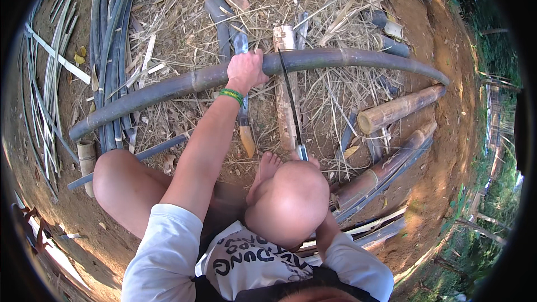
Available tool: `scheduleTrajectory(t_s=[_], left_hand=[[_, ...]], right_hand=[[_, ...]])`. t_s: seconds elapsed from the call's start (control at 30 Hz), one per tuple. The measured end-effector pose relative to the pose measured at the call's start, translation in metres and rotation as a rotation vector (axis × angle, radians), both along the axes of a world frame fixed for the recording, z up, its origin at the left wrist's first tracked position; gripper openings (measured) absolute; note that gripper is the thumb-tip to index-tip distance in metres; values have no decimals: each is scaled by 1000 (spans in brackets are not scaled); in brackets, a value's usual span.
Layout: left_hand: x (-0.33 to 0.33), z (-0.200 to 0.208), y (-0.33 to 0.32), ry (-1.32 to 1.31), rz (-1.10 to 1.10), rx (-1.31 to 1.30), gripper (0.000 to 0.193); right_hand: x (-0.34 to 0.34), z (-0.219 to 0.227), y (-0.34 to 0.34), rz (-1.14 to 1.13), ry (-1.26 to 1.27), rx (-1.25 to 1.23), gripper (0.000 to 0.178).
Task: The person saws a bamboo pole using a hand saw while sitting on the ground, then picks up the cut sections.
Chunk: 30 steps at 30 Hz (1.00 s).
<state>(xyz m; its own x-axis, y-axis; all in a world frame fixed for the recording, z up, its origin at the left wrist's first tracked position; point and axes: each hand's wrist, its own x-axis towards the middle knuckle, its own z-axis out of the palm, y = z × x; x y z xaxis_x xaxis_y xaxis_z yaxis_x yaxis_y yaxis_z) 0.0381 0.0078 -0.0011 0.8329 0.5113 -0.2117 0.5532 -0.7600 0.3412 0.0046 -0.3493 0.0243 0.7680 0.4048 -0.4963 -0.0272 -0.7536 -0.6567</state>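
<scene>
One short bamboo section [405, 107] lies at the right, its pale-rimmed end turned leftward; whatever is inside cannot be told. Dark bamboo stems [106, 39] and thin split strips [59, 39] lie bunched on the far left, and dry, fibrous shavings [173, 33] litter the brown earth [454, 126]. A long, smooth, slightly curved bamboo pole [335, 59], ringed at its joints, spans the middle from left to right. It passes over a pale, rough log [284, 98] and a long tool with a tan handle [246, 141]. The left hand [246, 71] is wrapped around the pole, left of the log. Just right of that hand, a narrow dark saw blade [290, 92] crosses the pole. The right hand is hidden behind the right knee [291, 198], so its grip cannot be told.
</scene>
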Motion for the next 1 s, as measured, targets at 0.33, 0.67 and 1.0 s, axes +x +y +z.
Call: scheduleTrajectory(t_s=[0.33, 0.67, 1.0], left_hand=[[10, 13, -5, 34, 4, -18, 62], [6, 3, -1, 6, -22, -4, 62], [2, 12, 6, 62, -1, 3, 60]], right_hand=[[103, -31, 178, 94, -341, 96, 53], [-2, 15, 35, -74, -10, 200, 34], [52, -17, 105, 91, -304, 198, 47]])
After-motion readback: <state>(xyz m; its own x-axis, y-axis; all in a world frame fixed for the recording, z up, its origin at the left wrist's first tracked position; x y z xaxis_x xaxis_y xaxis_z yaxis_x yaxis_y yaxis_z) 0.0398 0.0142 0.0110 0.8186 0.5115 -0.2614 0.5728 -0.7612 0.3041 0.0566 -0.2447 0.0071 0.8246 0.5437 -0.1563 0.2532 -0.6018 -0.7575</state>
